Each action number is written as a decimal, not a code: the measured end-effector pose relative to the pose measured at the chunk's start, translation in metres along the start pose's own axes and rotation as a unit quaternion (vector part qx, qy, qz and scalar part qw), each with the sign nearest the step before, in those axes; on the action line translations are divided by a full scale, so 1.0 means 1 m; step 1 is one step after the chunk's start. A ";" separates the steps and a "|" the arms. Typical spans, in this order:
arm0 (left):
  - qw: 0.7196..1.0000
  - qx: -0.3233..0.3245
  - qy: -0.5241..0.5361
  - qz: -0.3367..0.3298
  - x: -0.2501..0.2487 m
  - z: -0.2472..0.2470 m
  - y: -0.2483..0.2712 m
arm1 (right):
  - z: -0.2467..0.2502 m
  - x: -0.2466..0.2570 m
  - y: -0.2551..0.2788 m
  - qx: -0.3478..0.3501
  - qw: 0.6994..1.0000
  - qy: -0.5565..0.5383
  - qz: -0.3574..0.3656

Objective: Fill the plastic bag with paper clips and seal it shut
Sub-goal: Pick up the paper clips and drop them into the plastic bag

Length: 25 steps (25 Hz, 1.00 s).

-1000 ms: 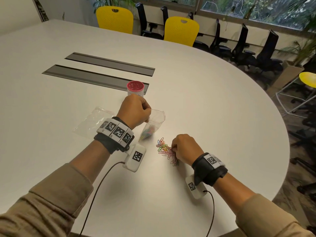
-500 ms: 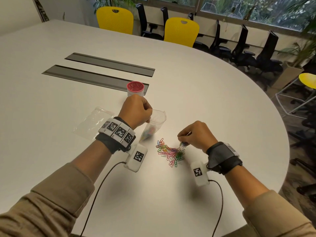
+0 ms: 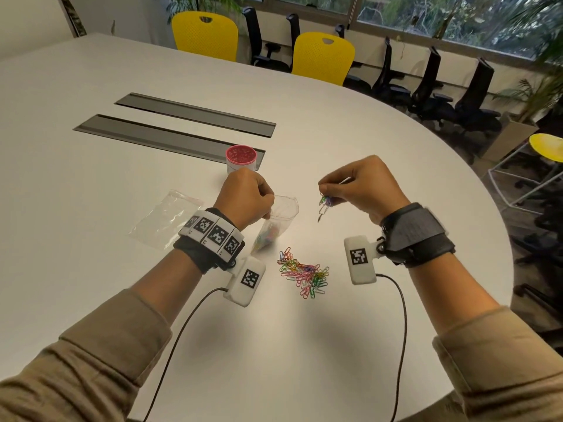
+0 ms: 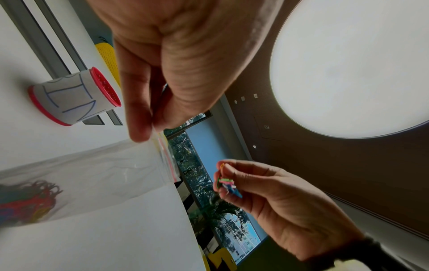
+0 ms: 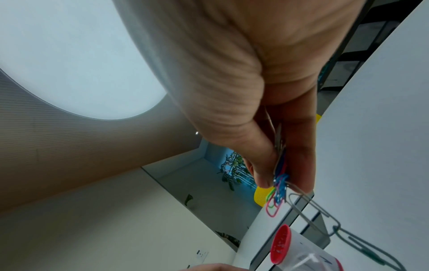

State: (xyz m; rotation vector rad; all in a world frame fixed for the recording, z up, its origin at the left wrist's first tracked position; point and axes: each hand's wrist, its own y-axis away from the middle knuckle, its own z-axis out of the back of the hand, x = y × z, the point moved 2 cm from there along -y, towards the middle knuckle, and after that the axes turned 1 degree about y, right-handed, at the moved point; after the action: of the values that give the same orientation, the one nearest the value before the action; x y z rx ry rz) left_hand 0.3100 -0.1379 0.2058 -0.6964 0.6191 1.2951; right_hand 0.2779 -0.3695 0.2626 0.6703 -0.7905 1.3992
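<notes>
Bag (image 3: pixel 278 219): limp, slick film, pinched at rim by left hand (image 3: pixel 245 197), clips (image 3: pixel 325 204) pinched in right hand (image 3: pixel 361 187) at its 3 o'clock; light, tangle-prone pile (image 3: pixel 304 272) on bench (image 3: pixel 365 141).

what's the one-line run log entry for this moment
left hand grips open plastic bag rim | right hand pinches clips beside bag mouth | pile on table | bag unsealed
</notes>
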 end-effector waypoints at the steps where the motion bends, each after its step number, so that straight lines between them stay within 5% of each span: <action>1: 1.000 0.001 0.001 0.001 0.000 0.000 0.000 | -0.001 0.007 -0.003 -0.003 1.000 -0.002 0.008; 9: 1.000 -0.001 0.004 0.001 -0.001 -0.001 -0.002 | -0.036 0.033 -0.025 -0.018 0.998 -0.012 0.063; 16: 1.000 -0.001 0.016 0.006 0.005 0.001 -0.006 | -0.072 0.014 -0.021 -0.012 0.985 0.117 0.129; 25: 1.000 -0.001 0.015 0.004 0.006 0.003 -0.007 | -0.074 0.023 -0.016 0.026 0.979 0.158 0.127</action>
State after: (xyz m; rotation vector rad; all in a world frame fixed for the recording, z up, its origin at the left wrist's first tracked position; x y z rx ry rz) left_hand 0.3176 -0.1331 0.2041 -0.7172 0.6451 1.2951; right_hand 0.3000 -0.2977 0.2382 0.3792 -0.6024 1.7123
